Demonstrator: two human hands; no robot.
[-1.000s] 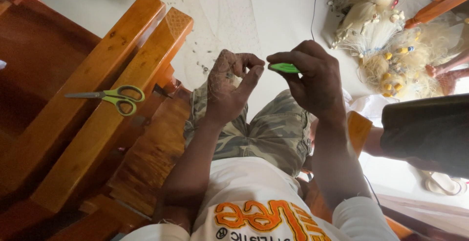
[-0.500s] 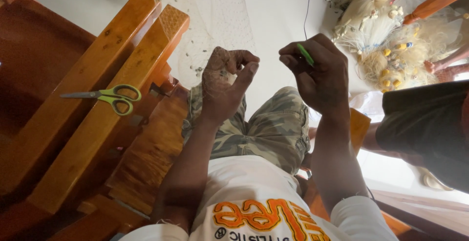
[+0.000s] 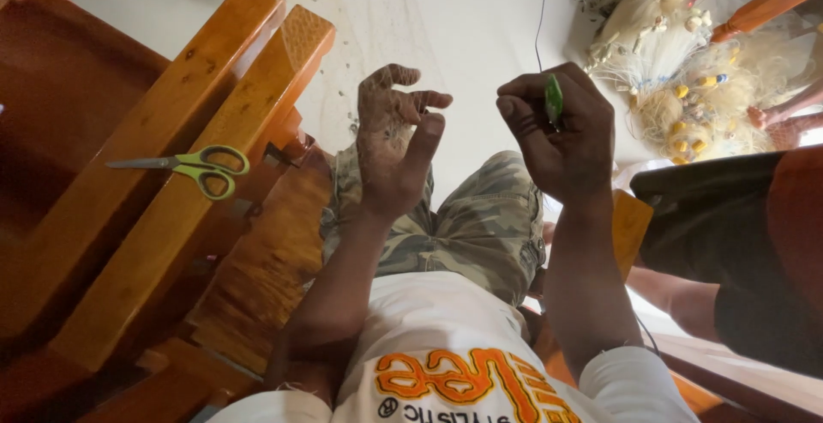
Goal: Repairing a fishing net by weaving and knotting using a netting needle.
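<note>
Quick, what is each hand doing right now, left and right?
Left hand: half open, fingers curled, fine net draped over it.
Right hand: closed on a small green tool.

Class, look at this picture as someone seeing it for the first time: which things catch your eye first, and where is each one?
In the middle, two raised hands stand out: the left hand has fine net draped over its spread fingers, while the right hand pinches a small green tool. At the left, green-handled scissors lie on a wooden bench rail. At the upper right, a heap of pale netting with yellow floats lies on the white floor.
</note>
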